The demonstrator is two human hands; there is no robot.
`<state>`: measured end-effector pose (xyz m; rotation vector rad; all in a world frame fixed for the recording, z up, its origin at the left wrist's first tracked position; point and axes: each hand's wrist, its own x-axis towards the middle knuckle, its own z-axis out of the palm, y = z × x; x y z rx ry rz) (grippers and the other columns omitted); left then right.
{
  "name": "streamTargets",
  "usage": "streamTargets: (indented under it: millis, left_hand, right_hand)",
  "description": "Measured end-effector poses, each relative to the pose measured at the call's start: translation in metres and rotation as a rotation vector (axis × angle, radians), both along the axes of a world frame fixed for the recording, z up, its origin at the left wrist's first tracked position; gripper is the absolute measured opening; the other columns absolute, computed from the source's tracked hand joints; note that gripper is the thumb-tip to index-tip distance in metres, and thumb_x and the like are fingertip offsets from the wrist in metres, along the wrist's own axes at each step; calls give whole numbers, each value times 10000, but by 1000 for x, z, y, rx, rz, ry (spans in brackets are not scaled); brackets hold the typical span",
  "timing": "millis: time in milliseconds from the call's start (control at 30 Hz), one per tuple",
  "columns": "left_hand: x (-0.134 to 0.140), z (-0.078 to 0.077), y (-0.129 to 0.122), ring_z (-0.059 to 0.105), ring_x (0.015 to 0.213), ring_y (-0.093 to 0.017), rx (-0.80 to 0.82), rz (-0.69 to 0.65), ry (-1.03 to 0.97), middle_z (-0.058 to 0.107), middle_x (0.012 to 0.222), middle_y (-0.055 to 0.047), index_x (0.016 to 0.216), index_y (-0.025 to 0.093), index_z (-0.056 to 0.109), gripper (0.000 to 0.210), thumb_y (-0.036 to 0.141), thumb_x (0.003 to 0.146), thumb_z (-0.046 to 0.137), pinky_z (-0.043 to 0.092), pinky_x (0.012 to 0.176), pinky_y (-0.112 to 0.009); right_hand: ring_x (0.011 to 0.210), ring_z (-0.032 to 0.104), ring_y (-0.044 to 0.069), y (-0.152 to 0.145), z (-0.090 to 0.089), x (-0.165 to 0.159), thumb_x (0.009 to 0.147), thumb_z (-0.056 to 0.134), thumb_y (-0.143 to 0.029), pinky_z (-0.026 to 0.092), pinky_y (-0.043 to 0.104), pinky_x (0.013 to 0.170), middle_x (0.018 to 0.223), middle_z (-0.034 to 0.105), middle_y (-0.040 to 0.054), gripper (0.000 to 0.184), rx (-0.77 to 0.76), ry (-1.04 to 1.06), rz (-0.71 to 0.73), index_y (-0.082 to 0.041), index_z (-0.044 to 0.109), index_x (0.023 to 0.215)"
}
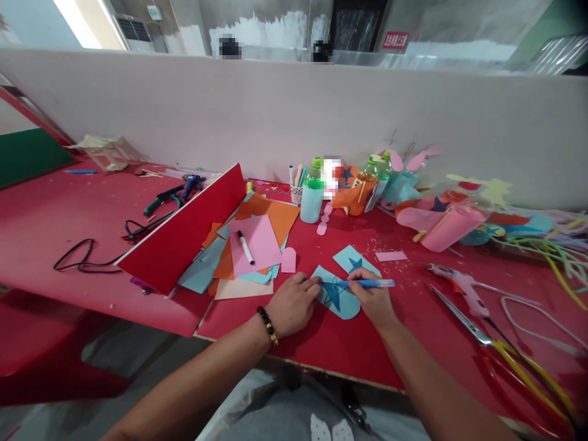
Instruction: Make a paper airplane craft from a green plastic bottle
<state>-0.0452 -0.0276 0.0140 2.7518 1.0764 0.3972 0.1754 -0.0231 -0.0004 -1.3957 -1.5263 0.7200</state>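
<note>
A light blue paper cutout (351, 305) with a dark blue star drawn on it lies on the red table in front of me. My left hand (296, 300), wearing a beaded bracelet, holds down its left edge with curled fingers. Pinched in my right hand (371, 297) is a blue marker (379, 283), its tip over the star. Just behind, partly under my right hand, is a second light blue paper piece (346, 256) with a blue star. A small pink paper piece (288, 261) sits beyond my left hand.
Left are stacked coloured papers (285, 214) with a black-and-white marker (245, 248), beside a red divider board (193, 226). Decorated bottles (311, 205) stand at the back. Right lie a pink glue gun (462, 288), large scissors (482, 337) and coloured strips (546, 251).
</note>
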Motion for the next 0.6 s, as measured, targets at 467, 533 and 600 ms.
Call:
streamTargets:
  millis: [467, 533, 600]
  left_hand:
    - [0, -9, 2, 488, 1097, -232, 95, -24, -13, 515, 1344, -79, 1298, 153, 527, 395, 150, 917, 428, 390, 988, -387]
    - [0, -10, 2, 493, 1088, -228, 104, -24, -16, 516, 1339, -85, 1294, 155, 529, 383, 161, 925, 427, 399, 974, -389]
    - [0, -11, 2, 495, 1085, -225, 106, -23, -18, 515, 1337, -86, 1292, 159, 528, 375, 170, 932, 424, 404, 967, -391]
  right_hand:
    - [552, 486, 133, 2, -4, -2, 793, 552, -291, 385, 248, 501, 602, 548, -20, 121, 1, -71, -34, -203, 568, 711]
    - [556, 489, 134, 2, -5, -2, 797, 549, -297, 384, 248, 497, 608, 552, -16, 133, 0, -76, -44, -200, 570, 708]
    - [545, 479, 131, 3, -5, -2, 798, 550, -300, 380, 246, 488, 603, 545, -19, 133, -1, -73, -55, -199, 570, 714]
